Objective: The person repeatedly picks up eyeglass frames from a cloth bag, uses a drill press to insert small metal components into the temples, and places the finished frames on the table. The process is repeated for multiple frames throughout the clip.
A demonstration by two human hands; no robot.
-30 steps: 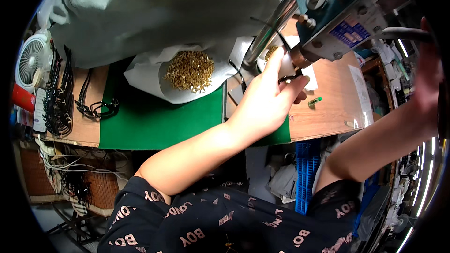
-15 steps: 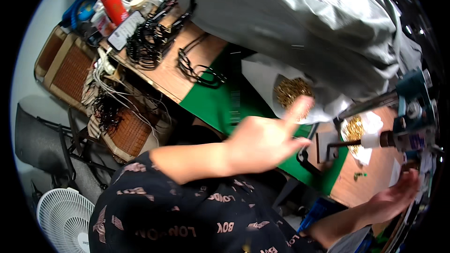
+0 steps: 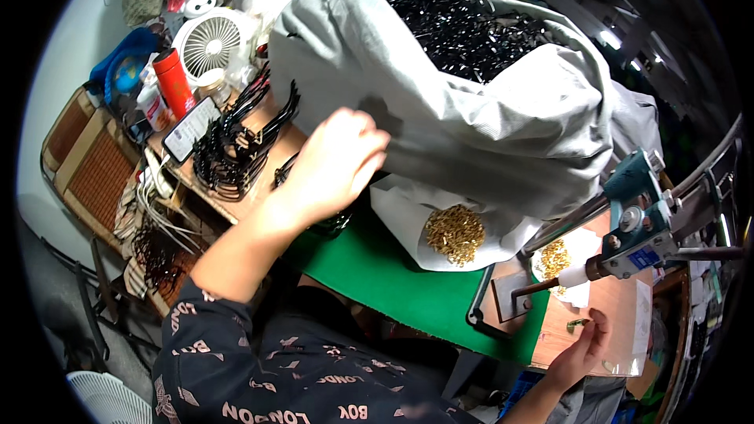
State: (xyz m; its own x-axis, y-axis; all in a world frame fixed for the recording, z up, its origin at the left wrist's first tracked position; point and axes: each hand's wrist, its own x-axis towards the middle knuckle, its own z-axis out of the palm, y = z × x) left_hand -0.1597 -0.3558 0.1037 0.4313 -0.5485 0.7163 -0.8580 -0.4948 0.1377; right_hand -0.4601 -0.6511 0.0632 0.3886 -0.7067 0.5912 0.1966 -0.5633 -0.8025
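Note:
My left hand [image 3: 334,161] is raised over the table, fingers curled together, in front of the grey cloth [image 3: 471,149]. Whatever it may hold is hidden. Under its wrist lie black glossy looped pieces [image 3: 334,224], partly covered by my forearm. My right hand [image 3: 585,345] is low at the table's right end, fingers loosely bent and apart. Its fingertips are next to a small green piece [image 3: 576,324]. Beyond it, a pile of small gold metal parts [image 3: 554,257] lies on white sheeting. A larger gold pile [image 3: 454,235] sits on white material between my hands.
A teal bench press [image 3: 640,216] with a metal rod stands at the right, over a dark plate [image 3: 512,298]. A green mat [image 3: 393,290] covers the near table. Phone [image 3: 191,129], red bottle [image 3: 173,82], fan [image 3: 214,43] and black bundles [image 3: 236,153] are left; more black pieces [image 3: 463,27] fill the cloth.
The view has shifted. My left hand has gone from above the gold pile leftward to the black pieces, its fingers curling in. My right hand has come from beside the press to the small green piece.

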